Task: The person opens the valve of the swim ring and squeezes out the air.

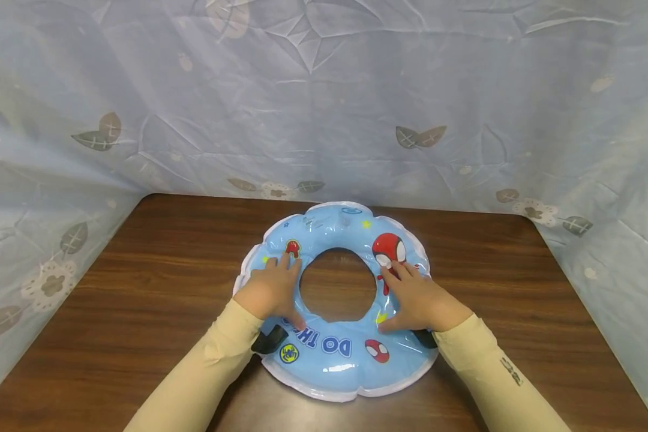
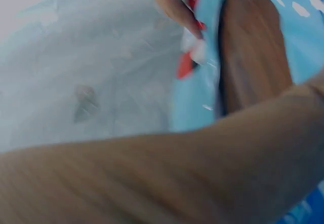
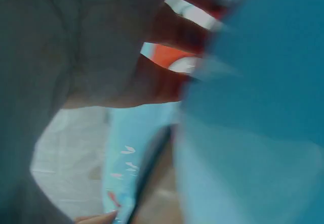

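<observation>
An inflated light-blue swim ring (image 1: 345, 372) with a white scalloped edge lies flat on the brown wooden table, printed with red cartoon faces, stars and blue letters. On its left side rests my left hand (image 1: 272, 291), fingers spread over the top and thumb toward the hole. My right hand (image 1: 416, 297) lies on the opposite side, fingertips over a red masked figure, thumb stretched toward the near part. Both palms face down on the plastic. The right wrist view shows fingers (image 3: 167, 77) against the ring's blue surface; the left wrist view is blurred, with the ring (image 2: 195, 102) beyond a thumb.
The dark wooden table (image 1: 140, 288) extends around the ring to rounded far corners. A pale blue-grey curtain (image 1: 324, 108) with leaf and flower prints hangs behind it and along both sides. Dark wrist straps (image 1: 270, 339) sit at the cream sleeves' cuffs.
</observation>
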A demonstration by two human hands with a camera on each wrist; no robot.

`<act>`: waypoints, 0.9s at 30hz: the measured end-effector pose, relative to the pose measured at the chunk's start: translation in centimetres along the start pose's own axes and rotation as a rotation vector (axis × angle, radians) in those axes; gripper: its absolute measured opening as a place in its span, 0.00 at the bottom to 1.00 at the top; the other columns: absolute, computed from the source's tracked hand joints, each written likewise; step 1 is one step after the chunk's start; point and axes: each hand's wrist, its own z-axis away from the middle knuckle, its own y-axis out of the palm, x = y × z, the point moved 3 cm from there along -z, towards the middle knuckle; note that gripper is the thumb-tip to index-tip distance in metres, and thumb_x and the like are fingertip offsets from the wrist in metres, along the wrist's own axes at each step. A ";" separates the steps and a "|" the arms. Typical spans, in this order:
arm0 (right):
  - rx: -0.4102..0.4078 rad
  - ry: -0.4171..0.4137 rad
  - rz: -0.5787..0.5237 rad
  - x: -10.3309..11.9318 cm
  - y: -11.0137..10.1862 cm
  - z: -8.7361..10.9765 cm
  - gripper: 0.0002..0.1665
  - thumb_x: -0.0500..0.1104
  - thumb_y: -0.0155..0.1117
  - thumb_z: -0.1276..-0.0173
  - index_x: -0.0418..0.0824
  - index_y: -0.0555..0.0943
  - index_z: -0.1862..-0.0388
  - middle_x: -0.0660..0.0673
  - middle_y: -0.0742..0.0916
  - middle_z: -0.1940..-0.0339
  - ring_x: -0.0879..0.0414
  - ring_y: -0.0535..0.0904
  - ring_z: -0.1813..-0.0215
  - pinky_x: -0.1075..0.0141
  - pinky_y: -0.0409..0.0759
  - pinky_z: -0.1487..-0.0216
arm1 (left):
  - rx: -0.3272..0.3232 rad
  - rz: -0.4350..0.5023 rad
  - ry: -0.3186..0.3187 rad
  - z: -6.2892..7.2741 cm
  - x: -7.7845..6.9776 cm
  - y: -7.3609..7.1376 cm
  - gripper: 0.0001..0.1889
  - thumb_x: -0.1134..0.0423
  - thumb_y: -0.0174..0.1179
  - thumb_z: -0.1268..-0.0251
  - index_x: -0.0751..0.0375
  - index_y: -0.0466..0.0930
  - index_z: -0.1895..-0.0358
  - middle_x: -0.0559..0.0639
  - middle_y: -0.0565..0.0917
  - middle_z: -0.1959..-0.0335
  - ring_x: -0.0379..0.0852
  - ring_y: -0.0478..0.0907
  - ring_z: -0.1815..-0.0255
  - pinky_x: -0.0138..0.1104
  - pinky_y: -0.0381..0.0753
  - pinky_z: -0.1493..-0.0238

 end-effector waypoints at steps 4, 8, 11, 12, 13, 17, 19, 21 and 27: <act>-0.008 -0.030 -0.002 1.1 -0.7 1.0 0.73 0.69 0.82 0.55 0.38 0.60 0.17 0.31 0.64 0.19 0.29 0.55 0.20 0.30 0.69 0.34 | 0.012 0.014 0.015 1.7 -1.7 -0.7 0.68 0.30 0.81 0.65 0.68 0.61 0.22 0.71 0.65 0.24 0.71 0.65 0.27 0.61 0.73 0.34; 0.038 -0.035 -0.050 2.2 -0.1 1.1 0.77 0.72 0.81 0.58 0.38 0.59 0.17 0.33 0.61 0.17 0.29 0.51 0.18 0.28 0.64 0.32 | 0.044 0.019 0.023 2.5 -2.8 -0.6 0.72 0.25 0.79 0.69 0.70 0.60 0.22 0.73 0.67 0.28 0.71 0.66 0.29 0.58 0.69 0.29; 0.063 -0.021 -0.051 2.6 0.5 0.8 0.77 0.70 0.82 0.59 0.38 0.58 0.16 0.32 0.59 0.16 0.28 0.49 0.18 0.26 0.61 0.32 | 0.045 0.004 0.018 2.4 -3.1 -0.1 0.73 0.26 0.80 0.71 0.67 0.60 0.21 0.73 0.67 0.29 0.71 0.67 0.30 0.58 0.71 0.30; 0.064 -0.018 -0.044 2.7 0.7 0.7 0.77 0.70 0.83 0.59 0.38 0.57 0.16 0.32 0.58 0.16 0.28 0.49 0.18 0.25 0.60 0.32 | 0.043 -0.002 0.014 2.3 -3.2 0.1 0.73 0.26 0.80 0.72 0.65 0.60 0.21 0.73 0.67 0.28 0.71 0.67 0.30 0.57 0.72 0.31; 0.065 -0.014 -0.038 2.7 0.8 0.6 0.77 0.70 0.83 0.59 0.38 0.57 0.16 0.32 0.58 0.16 0.28 0.49 0.18 0.25 0.59 0.32 | 0.041 -0.006 0.010 2.2 -3.2 0.3 0.72 0.26 0.81 0.72 0.64 0.61 0.20 0.74 0.66 0.28 0.71 0.67 0.30 0.57 0.73 0.32; 0.065 -0.014 -0.014 2.9 1.1 0.3 0.77 0.69 0.83 0.59 0.39 0.58 0.16 0.32 0.58 0.16 0.29 0.50 0.18 0.25 0.59 0.32 | 0.030 -0.021 -0.022 1.9 -3.4 1.0 0.73 0.27 0.82 0.74 0.59 0.61 0.19 0.75 0.64 0.26 0.72 0.68 0.32 0.59 0.81 0.43; 0.065 -0.015 -0.008 2.9 1.2 0.2 0.76 0.69 0.83 0.58 0.39 0.58 0.16 0.31 0.58 0.17 0.29 0.50 0.18 0.25 0.60 0.32 | 0.029 -0.021 -0.043 1.7 -3.5 1.3 0.74 0.27 0.82 0.75 0.58 0.60 0.19 0.75 0.62 0.25 0.72 0.68 0.31 0.60 0.83 0.48; 0.067 -0.012 -0.006 2.8 1.2 0.2 0.76 0.68 0.83 0.58 0.40 0.59 0.16 0.31 0.58 0.17 0.29 0.50 0.18 0.25 0.60 0.32 | 0.029 -0.023 -0.055 1.6 -3.6 1.5 0.74 0.27 0.83 0.76 0.57 0.59 0.19 0.75 0.61 0.24 0.72 0.67 0.31 0.61 0.84 0.50; 0.092 -0.003 -0.061 2.2 1.2 0.3 0.75 0.70 0.83 0.57 0.42 0.58 0.16 0.33 0.58 0.16 0.31 0.52 0.18 0.28 0.66 0.33 | 0.048 0.006 -0.023 1.6 -3.5 1.3 0.71 0.28 0.82 0.72 0.57 0.60 0.19 0.74 0.64 0.26 0.70 0.69 0.32 0.58 0.81 0.43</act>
